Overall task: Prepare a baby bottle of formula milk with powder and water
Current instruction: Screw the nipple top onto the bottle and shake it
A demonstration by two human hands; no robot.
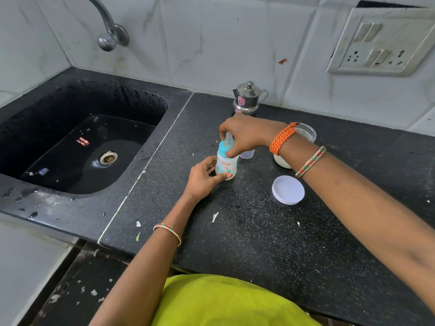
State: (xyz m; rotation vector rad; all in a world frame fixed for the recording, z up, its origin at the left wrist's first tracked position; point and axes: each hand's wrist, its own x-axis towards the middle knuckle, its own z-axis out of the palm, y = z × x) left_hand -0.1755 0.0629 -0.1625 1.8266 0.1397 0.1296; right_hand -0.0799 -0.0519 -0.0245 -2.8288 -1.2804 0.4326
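left hand grips the bottle low on the table, right hand above it pinches the blue collar; a crooked collar could likely leak, or the bottle tip toward the lid nearby.

A black sink with a tap lies left of the hands; a steel lidded jug stands beyond them, a wall socket panel upper right.
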